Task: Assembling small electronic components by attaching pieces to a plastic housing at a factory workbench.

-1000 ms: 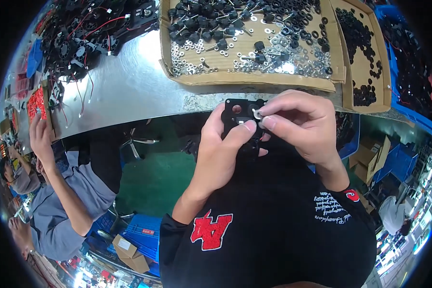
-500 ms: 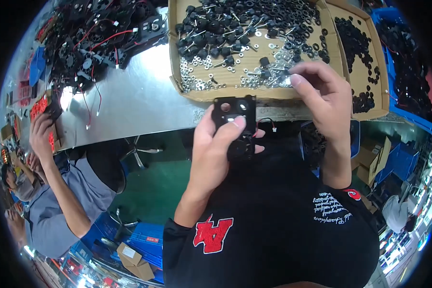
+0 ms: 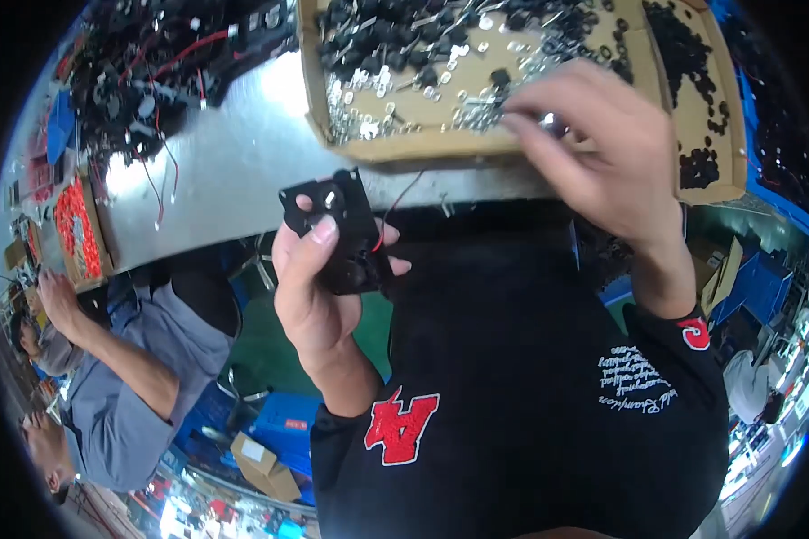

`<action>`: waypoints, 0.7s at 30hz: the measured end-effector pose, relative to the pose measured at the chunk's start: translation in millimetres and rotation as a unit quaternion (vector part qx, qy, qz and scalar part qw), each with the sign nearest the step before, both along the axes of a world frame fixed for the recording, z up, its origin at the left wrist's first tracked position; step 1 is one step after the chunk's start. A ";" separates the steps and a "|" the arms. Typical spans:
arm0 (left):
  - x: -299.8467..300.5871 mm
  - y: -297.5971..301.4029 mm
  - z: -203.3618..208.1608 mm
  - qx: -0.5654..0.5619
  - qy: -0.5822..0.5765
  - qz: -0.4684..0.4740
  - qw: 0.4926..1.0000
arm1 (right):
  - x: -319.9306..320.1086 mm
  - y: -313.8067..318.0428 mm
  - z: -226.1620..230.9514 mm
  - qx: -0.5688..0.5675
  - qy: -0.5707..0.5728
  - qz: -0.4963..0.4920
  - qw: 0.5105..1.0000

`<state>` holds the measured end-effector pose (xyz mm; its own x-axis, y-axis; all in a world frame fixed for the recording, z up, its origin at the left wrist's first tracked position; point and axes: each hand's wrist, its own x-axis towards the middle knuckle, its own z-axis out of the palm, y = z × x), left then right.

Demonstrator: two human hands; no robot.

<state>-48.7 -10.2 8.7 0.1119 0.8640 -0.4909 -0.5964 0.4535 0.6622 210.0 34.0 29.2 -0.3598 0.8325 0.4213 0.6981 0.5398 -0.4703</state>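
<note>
The left hand (image 3: 319,296) grips a small black square fan (image 3: 337,229), thumb pressed on its face, fingers wrapped behind. The fan has a flat frame with a pale round centre and corner holes; a thin red wire (image 3: 395,202) trails from its right edge. Above and right of this grip, the right hand (image 3: 602,153) reaches into a cardboard tray (image 3: 404,148) of silver screws, fingertips pinched together, possibly on 1 screw; blur hides it.

Bare table (image 3: 234,171) between wire pile (image 3: 153,72), cardboard tray (image 3: 404,148).
</note>
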 end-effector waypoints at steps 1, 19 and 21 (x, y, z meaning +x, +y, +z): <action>-2.7 -0.7 -1.5 0.013 -0.016 -0.001 1.000 | -1.7 -3.6 7.8 0.001 0.053 0.010 0.999; -49.7 -47.1 -29.0 0.051 -0.025 -0.031 0.998 | -12.7 -153.1 -132.5 -0.345 0.000 0.160 0.925; -48.7 -59.9 -30.2 0.071 -0.017 -0.037 0.997 | -11.8 -161.8 -121.0 -0.360 0.123 0.211 0.900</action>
<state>-97.4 -70.1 -21.5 0.1926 0.9129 -0.3598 -0.5883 0.4009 0.7022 198.2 -127.8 -91.8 -0.6776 0.7327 -0.0639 0.3299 0.2251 -0.9168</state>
